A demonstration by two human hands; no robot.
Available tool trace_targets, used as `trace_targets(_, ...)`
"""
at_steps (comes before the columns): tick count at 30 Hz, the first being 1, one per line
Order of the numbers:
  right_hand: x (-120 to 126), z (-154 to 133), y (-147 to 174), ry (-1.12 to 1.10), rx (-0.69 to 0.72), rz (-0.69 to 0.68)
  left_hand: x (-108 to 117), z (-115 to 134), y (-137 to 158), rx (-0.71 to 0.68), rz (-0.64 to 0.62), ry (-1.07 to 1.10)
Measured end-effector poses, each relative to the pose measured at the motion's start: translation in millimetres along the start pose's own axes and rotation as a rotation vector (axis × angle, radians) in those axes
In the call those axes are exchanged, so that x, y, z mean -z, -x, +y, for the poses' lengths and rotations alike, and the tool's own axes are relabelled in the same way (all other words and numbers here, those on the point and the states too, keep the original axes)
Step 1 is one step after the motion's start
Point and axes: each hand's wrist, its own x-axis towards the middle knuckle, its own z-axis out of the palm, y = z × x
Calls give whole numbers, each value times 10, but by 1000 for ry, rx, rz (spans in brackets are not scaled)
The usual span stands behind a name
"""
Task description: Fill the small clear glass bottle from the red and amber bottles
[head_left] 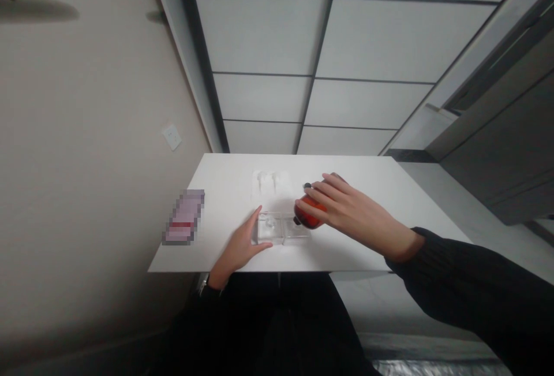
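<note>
My right hand [335,200] is wrapped over a red-orange bottle [310,214], tilted with its dark end [296,220] down to the left. That end is above the right compartment of a clear plastic box [283,236] with two compartments. Thumb and fingers of my left hand [239,246] span the box's left end and steady it on the table. Something small and clear [270,223] shows in the left compartment. A small dark round piece [307,186] is just beyond my right fingertips. Whether liquid leaves the bottle, I cannot tell.
On the white table [225,191], a clear tray with whitish pieces [269,182] lies behind the box. A blurred-out pinkish flat object [185,217] rests at the left edge. A wall with a socket [172,137] stands left, and white panels [264,96] rise behind the table.
</note>
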Motion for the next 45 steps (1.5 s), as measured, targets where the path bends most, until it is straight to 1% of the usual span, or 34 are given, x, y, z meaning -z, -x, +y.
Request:
trace_targets(2, 14, 0, -16, 24, 18, 0, -8, -9, -2, -5, 5, -1)
trace_targets(9, 41, 2, -64, 2, 43, -5, -20, -21, -2, -2, 5, -12)
trace_targets(16, 55, 10, -138, 56, 97, -22, -16, -34, -4, -26, 2, -16)
trace_targets(22, 52, 5, -199, 113, 125, -63, -18, -41, -9, -36, 2, -16)
trace_targets(33, 80, -32, -287, 209, 199, -54, -36, -42, -21, -31, 0, -21)
trace_targets(39, 36, -63, -321, 145, 202, 14, -58, -82, -32, -40, 8, -34)
trace_targets(45, 22, -93, -326, 107, 201, 25, -58, -72, -34, -43, 16, -22)
